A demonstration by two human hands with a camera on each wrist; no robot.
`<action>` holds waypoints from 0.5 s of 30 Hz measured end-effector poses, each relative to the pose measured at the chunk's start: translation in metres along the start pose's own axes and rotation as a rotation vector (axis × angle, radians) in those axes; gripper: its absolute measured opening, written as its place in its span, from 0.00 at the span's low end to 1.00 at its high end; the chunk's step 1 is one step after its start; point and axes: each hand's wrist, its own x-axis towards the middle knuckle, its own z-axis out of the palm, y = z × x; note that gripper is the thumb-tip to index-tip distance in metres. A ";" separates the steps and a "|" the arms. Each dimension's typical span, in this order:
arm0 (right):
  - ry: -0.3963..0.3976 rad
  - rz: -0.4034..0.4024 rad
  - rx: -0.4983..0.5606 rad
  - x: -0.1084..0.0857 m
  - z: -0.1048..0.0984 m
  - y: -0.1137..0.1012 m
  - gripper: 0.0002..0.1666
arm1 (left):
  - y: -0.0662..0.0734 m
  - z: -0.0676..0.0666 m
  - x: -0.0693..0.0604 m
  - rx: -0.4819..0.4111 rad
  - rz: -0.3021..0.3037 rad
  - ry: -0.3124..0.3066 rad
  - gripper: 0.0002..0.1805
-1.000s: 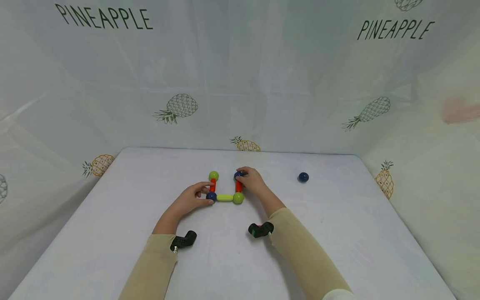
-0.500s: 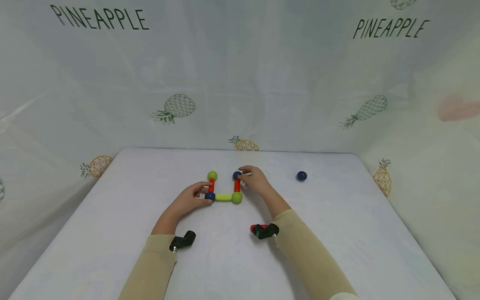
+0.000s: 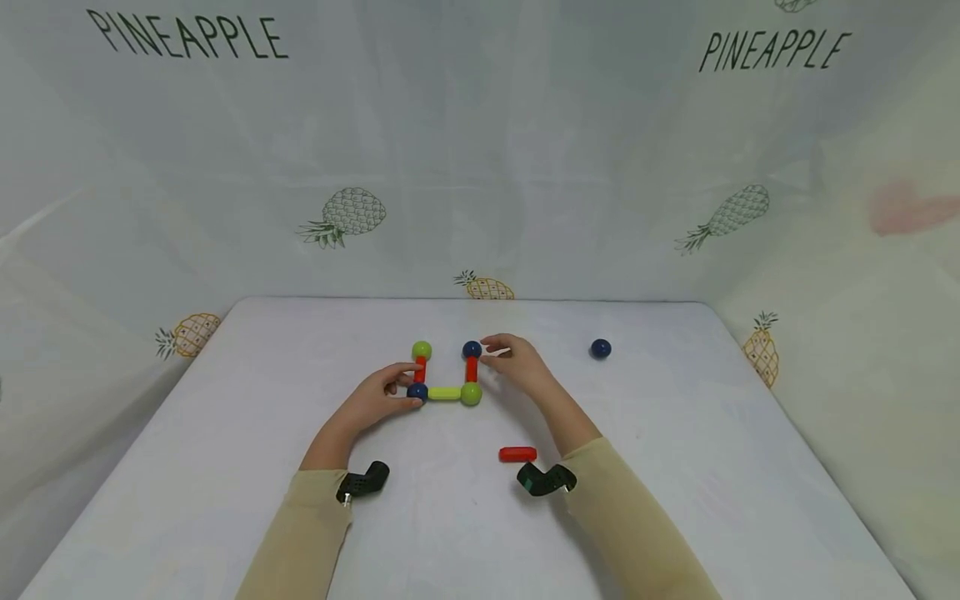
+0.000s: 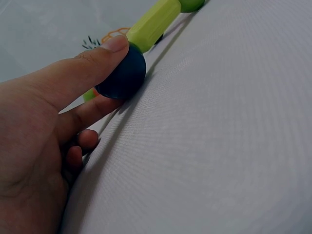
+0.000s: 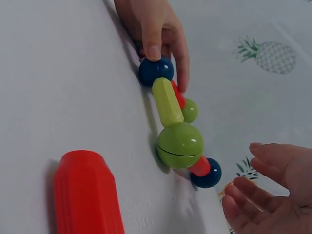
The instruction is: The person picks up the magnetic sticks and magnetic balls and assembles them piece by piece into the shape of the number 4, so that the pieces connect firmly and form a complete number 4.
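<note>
A U-shaped chain of balls and rods lies on the table: a green ball (image 3: 422, 350), a red rod, a blue ball (image 3: 417, 392), a yellow-green rod (image 3: 445, 393), another green ball (image 3: 471, 393), a red rod (image 3: 471, 369) and a far blue ball (image 3: 472, 349). My left hand (image 3: 380, 397) pinches the near-left blue ball (image 4: 124, 73) between thumb and fingers. Just right of the far blue ball (image 5: 206, 173), my right hand (image 3: 519, 362) is held with fingers parted and nothing in them; the right wrist view shows a gap between them.
A loose red rod (image 3: 517, 454) lies nearer me, beside the right wrist's black camera (image 3: 546, 480). Another blue ball (image 3: 601, 349) sits at the back right of the white table (image 3: 675, 500). A pineapple-print sheet (image 3: 570, 167) hangs behind the table.
My right hand has let go of the far blue ball and moved slightly right. The loose red rod, largely covered before, now shows fully. My left hand keeps its hold.
</note>
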 end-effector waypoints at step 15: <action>-0.044 -0.040 0.032 -0.037 -0.017 0.005 0.23 | -0.001 0.001 0.000 -0.016 -0.004 0.003 0.35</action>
